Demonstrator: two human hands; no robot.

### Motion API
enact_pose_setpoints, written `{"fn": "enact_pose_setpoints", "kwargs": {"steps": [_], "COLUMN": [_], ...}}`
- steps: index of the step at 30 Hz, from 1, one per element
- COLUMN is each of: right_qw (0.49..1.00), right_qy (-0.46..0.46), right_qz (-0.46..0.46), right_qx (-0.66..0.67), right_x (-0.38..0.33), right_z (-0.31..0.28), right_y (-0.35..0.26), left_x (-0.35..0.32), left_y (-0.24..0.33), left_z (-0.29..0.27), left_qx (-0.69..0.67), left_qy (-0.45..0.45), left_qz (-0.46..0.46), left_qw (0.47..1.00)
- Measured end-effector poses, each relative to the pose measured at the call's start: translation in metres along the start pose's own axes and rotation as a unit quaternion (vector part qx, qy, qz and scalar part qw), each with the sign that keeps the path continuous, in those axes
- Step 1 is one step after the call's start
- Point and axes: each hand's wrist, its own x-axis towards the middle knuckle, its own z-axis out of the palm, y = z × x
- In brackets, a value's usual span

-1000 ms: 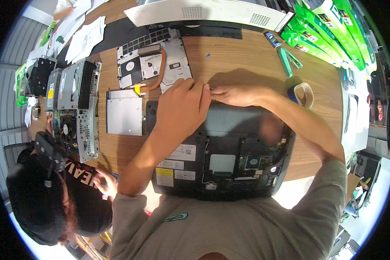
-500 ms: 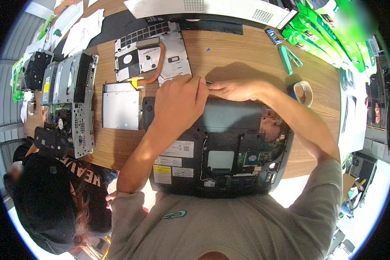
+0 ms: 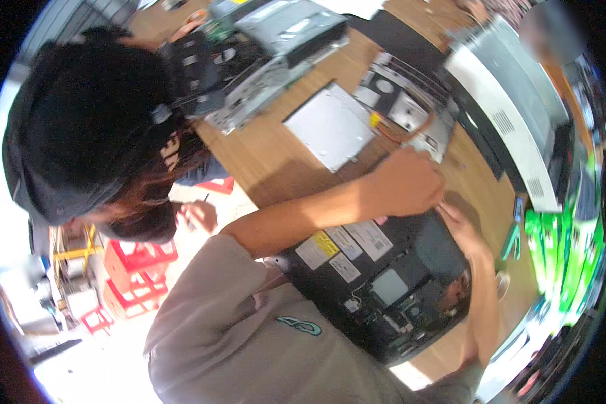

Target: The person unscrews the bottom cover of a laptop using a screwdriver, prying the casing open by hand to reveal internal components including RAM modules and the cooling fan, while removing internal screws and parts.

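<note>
A black laptop (image 3: 411, 259) lies underside up in front of me, its lower bay open on circuit board and several paper labels stuck to it. My left hand (image 3: 411, 183) is closed in a fist at the laptop's far edge. Close against it, my right hand (image 3: 463, 230) has its fingers drawn together over the same edge. Whatever sits between the fingers is hidden and blurred. Beyond the left hand lie a flat silver panel-like part (image 3: 330, 126) and a metal plate (image 3: 386, 86) with a copper heat pipe (image 3: 414, 135).
A co-worker in a black cap (image 3: 94, 128) sits at my left, one hand (image 3: 200, 215) low. An opened metal computer chassis (image 3: 289, 34) stands beyond. Past my right hand are a pale case (image 3: 512, 121), a teal tool (image 3: 512, 244) and green packages (image 3: 562, 256). Red crates (image 3: 135, 283) stand on the floor.
My view has swung toward the left and tilted, so the co-worker and red crates show more. Both hands stay together at the laptop's far edge.
</note>
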Motion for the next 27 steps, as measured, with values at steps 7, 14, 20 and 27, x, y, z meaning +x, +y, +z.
{"fn": "enact_pose_setpoints", "kwargs": {"steps": [7,14,20,27], "right_qw": [0.999,0.998,0.996,0.978], "right_qy": [0.017,0.001,-0.011,0.096], "right_qz": [-0.042,-0.064,-0.083,-0.104], "right_qx": [-0.021,-0.007,-0.028,-0.152], "right_x": [0.009,0.007,0.003,-0.035], "right_z": [0.0,0.0,0.004,0.015], "right_y": [0.018,0.014,-0.009,-0.05], "left_x": [-0.004,-0.005,-0.006,-0.004], "left_y": [-0.004,-0.008,-0.01,-0.012], "left_z": [0.02,0.023,0.021,0.02], "left_qx": [-0.053,-0.071,-0.075,-0.086], "left_qy": [0.001,0.052,0.044,0.031], "left_qz": [-0.011,0.0,-0.002,-0.027], "left_qw": [0.999,0.996,0.996,0.995]}}
